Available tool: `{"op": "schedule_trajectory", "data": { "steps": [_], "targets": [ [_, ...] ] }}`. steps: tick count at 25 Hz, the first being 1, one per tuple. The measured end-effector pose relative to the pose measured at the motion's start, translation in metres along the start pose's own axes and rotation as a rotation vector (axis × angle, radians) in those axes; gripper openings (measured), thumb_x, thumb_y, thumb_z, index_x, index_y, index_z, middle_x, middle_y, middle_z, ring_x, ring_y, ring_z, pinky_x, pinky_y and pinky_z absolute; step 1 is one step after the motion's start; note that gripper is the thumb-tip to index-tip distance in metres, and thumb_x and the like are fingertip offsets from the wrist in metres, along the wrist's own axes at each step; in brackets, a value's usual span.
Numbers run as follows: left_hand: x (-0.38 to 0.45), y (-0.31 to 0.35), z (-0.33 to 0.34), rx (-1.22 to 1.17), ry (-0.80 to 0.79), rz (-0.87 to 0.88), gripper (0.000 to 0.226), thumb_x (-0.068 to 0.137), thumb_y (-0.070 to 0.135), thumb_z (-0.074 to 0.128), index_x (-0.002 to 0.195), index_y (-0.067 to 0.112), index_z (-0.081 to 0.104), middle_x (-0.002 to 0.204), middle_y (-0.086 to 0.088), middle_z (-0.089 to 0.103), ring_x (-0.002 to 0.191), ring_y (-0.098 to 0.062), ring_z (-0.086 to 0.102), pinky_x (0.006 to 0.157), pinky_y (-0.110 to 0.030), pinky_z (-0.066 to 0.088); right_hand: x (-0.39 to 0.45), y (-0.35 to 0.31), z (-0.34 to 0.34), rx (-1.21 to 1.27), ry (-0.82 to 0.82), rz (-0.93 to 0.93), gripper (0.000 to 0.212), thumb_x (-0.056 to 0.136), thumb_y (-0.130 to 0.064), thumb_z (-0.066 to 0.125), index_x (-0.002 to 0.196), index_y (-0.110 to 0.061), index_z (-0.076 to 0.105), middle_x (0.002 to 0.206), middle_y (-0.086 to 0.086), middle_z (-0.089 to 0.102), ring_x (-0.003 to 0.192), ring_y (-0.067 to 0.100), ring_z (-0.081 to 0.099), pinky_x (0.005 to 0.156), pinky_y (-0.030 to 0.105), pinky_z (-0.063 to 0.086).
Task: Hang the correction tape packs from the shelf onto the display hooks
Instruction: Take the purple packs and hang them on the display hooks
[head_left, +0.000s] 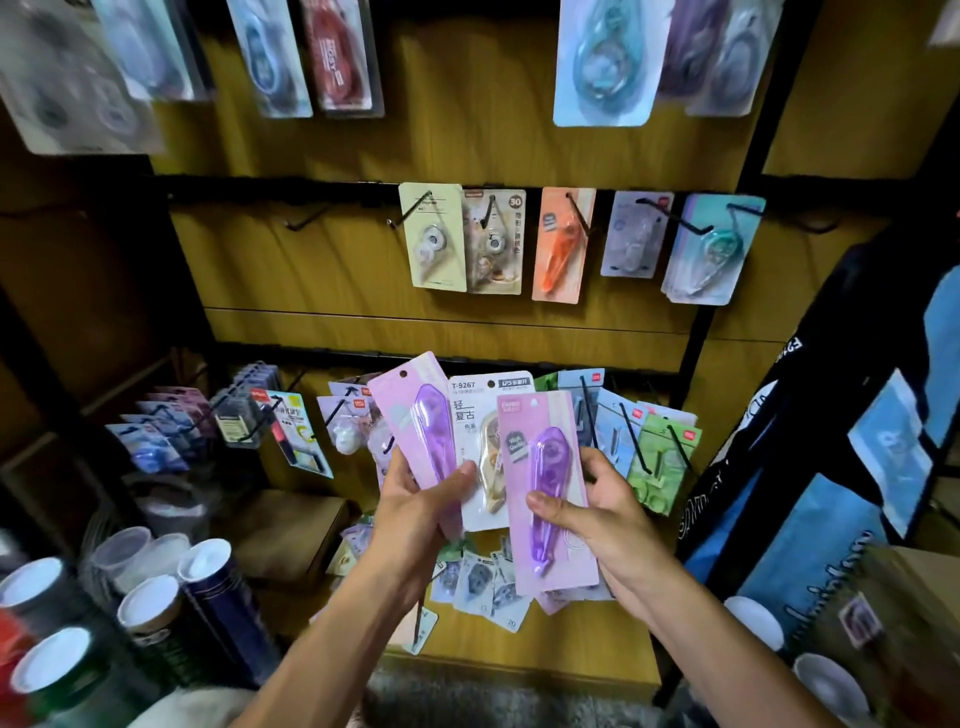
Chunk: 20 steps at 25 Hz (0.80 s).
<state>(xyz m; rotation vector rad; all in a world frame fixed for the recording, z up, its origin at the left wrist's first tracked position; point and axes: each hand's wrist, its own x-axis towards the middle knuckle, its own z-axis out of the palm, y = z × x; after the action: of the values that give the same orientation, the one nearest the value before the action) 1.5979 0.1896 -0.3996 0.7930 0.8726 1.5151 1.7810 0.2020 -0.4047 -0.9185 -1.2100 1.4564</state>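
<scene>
My left hand (415, 506) grips a pink pack with a purple correction tape (410, 415), tilted left, and a white pack with a beige tape (480, 441) behind it. My right hand (597, 512) holds a second pink pack with a purple tape (545, 493), thumb across its front; more packs sit behind it. More loose packs (483, 582) lie on the wooden shelf (519, 654) below my hands. The middle rail has two bare black hooks (306, 221) on its left part and several hung packs (561, 244) to the right.
Packs hang in a top row (337, 57) and a lower row (291, 431) of hooks. Capped tubes (208, 571) stand at the lower left. A black rack with blue notebooks (831, 493) juts in at the right. A black frame post (727, 208) edges the panel.
</scene>
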Motion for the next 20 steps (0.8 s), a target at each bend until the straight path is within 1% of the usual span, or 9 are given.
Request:
{"op": "schedule_trajectory", "data": {
  "steps": [1, 2, 3, 6, 9, 12, 15, 17, 20],
  "targets": [
    [0.000, 0.002, 0.000, 0.061, 0.048, 0.015, 0.042, 0.084, -0.007, 0.066, 0.121, 0.009, 0.057, 0.096, -0.017, 0.071, 0.060, -0.024, 0.065, 0.054, -0.035, 0.055, 0.000, -0.001, 0.002, -0.003, -0.001, -0.001, 0.057, 0.068, -0.009, 0.078, 0.120, -0.012, 0.055, 0.106, 0.010, 0.075, 0.095, 0.027, 0.073, 0.078, 0.039, 0.059],
    [0.001, 0.002, -0.001, 0.081, 0.107, 0.019, 0.044, 0.083, -0.013, 0.064, 0.121, 0.007, 0.055, 0.098, -0.018, 0.072, 0.053, -0.020, 0.064, 0.047, -0.030, 0.051, 0.001, -0.001, 0.003, -0.002, 0.012, -0.002, 0.055, 0.069, -0.012, 0.078, 0.119, -0.010, 0.058, 0.106, 0.010, 0.075, 0.096, 0.028, 0.073, 0.082, 0.041, 0.058],
    [0.003, 0.001, -0.002, 0.070, 0.150, 0.025, 0.047, 0.081, -0.017, 0.062, 0.121, 0.007, 0.054, 0.103, -0.018, 0.072, 0.058, -0.021, 0.068, 0.048, -0.031, 0.053, 0.001, 0.000, 0.004, 0.001, 0.046, 0.000, 0.054, 0.069, -0.014, 0.079, 0.119, -0.008, 0.059, 0.106, 0.011, 0.075, 0.096, 0.028, 0.073, 0.085, 0.043, 0.057],
    [0.008, -0.001, -0.006, 0.053, 0.219, 0.058, 0.051, 0.078, -0.018, 0.065, 0.119, 0.010, 0.056, 0.108, -0.013, 0.073, 0.094, -0.032, 0.072, 0.074, -0.045, 0.059, 0.006, 0.001, 0.010, 0.028, 0.118, -0.008, 0.053, 0.071, -0.022, 0.079, 0.119, -0.011, 0.062, 0.111, 0.009, 0.074, 0.100, 0.028, 0.072, 0.092, 0.048, 0.054],
    [0.010, 0.000, -0.008, 0.076, 0.253, 0.060, 0.050, 0.078, -0.014, 0.068, 0.117, 0.014, 0.056, 0.106, -0.009, 0.074, 0.097, -0.032, 0.071, 0.082, -0.052, 0.058, 0.008, -0.004, 0.011, 0.012, 0.160, -0.014, 0.052, 0.078, -0.037, 0.078, 0.125, -0.025, 0.059, 0.117, -0.002, 0.072, 0.109, 0.023, 0.068, 0.098, 0.050, 0.051],
    [0.011, 0.002, -0.008, 0.072, 0.269, 0.064, 0.048, 0.081, -0.012, 0.067, 0.118, 0.015, 0.055, 0.106, -0.008, 0.074, 0.096, -0.030, 0.071, 0.074, -0.045, 0.059, 0.008, -0.008, 0.009, -0.033, 0.033, 0.073, 0.038, 0.089, -0.019, 0.070, 0.123, -0.027, 0.054, 0.110, -0.003, 0.075, 0.101, 0.019, 0.071, 0.087, 0.044, 0.056],
    [0.012, 0.003, -0.008, 0.033, 0.233, 0.046, 0.048, 0.081, -0.013, 0.066, 0.119, 0.014, 0.055, 0.106, -0.008, 0.074, 0.092, -0.026, 0.073, 0.070, -0.039, 0.059, 0.006, -0.013, 0.013, -0.099, -0.011, 0.051, 0.048, 0.086, 0.000, 0.069, 0.125, -0.024, 0.056, 0.111, 0.000, 0.075, 0.103, 0.019, 0.071, 0.088, 0.037, 0.055],
    [0.011, 0.006, -0.009, 0.017, 0.206, 0.017, 0.049, 0.079, -0.018, 0.064, 0.118, 0.011, 0.056, 0.104, -0.011, 0.074, 0.081, -0.023, 0.073, 0.062, -0.031, 0.057, 0.008, -0.015, 0.016, -0.092, 0.039, -0.010, 0.040, 0.086, 0.000, 0.068, 0.122, -0.015, 0.061, 0.108, 0.004, 0.075, 0.100, 0.021, 0.072, 0.084, 0.032, 0.056],
    [0.013, 0.009, -0.010, 0.111, 0.208, -0.009, 0.049, 0.076, -0.018, 0.065, 0.116, 0.010, 0.056, 0.096, -0.014, 0.073, 0.068, -0.021, 0.069, 0.056, -0.030, 0.053, 0.012, -0.016, 0.019, -0.107, 0.050, 0.008, 0.034, 0.089, -0.009, 0.069, 0.122, -0.014, 0.062, 0.105, 0.004, 0.076, 0.093, 0.022, 0.073, 0.071, 0.031, 0.057]
  ]
}}
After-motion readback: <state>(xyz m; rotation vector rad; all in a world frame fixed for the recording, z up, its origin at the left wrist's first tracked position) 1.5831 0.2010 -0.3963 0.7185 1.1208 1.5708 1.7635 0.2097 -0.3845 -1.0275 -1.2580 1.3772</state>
